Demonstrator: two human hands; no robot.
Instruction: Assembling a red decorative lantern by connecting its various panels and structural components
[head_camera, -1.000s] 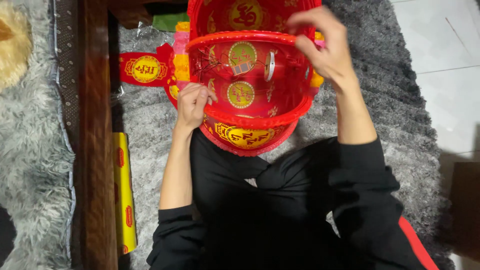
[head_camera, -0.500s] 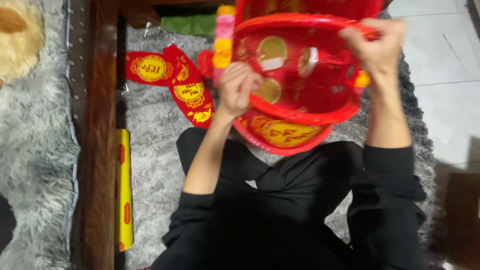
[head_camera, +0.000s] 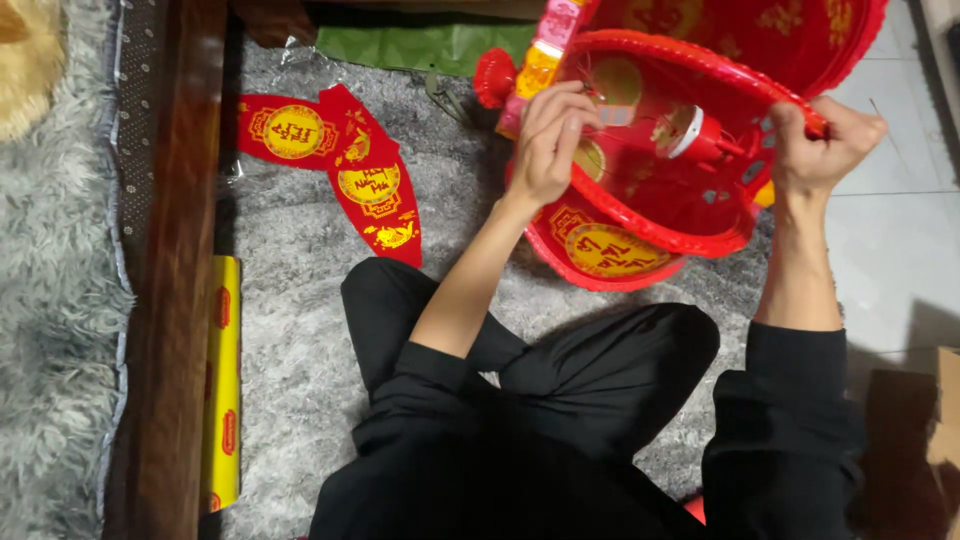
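Head view: the left hand (head_camera: 545, 150) pinches the near rim of the red lantern (head_camera: 680, 190), fingers together on it; the right hand (head_camera: 820, 145) is fisted around the far rim. The lantern hangs above the grey rug (head_camera: 300, 330), open end tilted toward the wearer, long axis slanting away. Holding both rims evenly should keep the frame from twisting.

Open grey rug (head_camera: 290, 330) left of the red lantern (head_camera: 660, 190); red paper panels (head_camera: 345, 160) lie there, yellow roll (head_camera: 222, 380) further left, wooden beam (head_camera: 165, 270) blocks beyond. Crossed legs (head_camera: 560, 370) fill space below lantern.
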